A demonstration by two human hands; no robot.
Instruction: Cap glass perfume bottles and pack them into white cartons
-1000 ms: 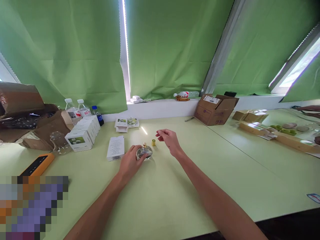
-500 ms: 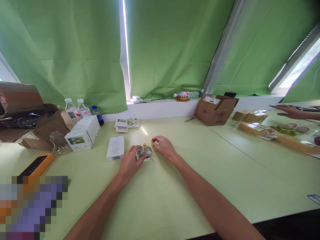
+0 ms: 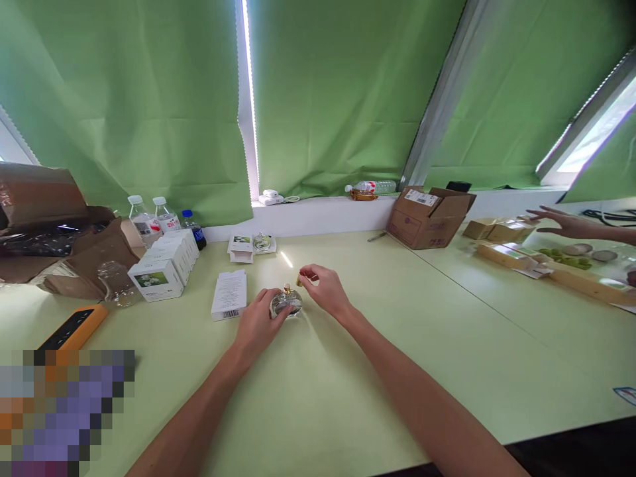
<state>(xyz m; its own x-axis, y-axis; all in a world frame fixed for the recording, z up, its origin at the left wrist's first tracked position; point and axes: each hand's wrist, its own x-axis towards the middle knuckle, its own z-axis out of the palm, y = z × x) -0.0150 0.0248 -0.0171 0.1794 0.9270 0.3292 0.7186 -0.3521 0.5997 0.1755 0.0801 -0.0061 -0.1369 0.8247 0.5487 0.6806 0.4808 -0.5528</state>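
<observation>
A round, clear glass perfume bottle [image 3: 288, 304] stands upright on the pale green table, its gold spray nozzle bare at the top. My left hand [image 3: 261, 318] is wrapped around its left side, thumb across the front. Just right of the nozzle and slightly above it, my right hand [image 3: 322, 289] pinches a small gold cap [image 3: 299, 279] between its fingertips, apart from the bottle. A white printed box [image 3: 230, 295] lies flat left of my left hand. Behind it, a second round glass bottle [image 3: 262, 242] rests in a white tray beside an open white carton [image 3: 241, 248].
White boxes [image 3: 158, 279] stand in a row at left, near plastic bottles [image 3: 144, 218] and a large open carton [image 3: 64, 245]. An orange-black device [image 3: 74, 328] lies closer. At back right sits a brown cardboard box [image 3: 428, 217]; another person's hand [image 3: 559, 220] hovers over packages [image 3: 514, 258].
My right hand has lifted the gold cap slightly up and left, closer to the nozzle. My left hand and the bottle stay put. The other person's hand has shifted a little left.
</observation>
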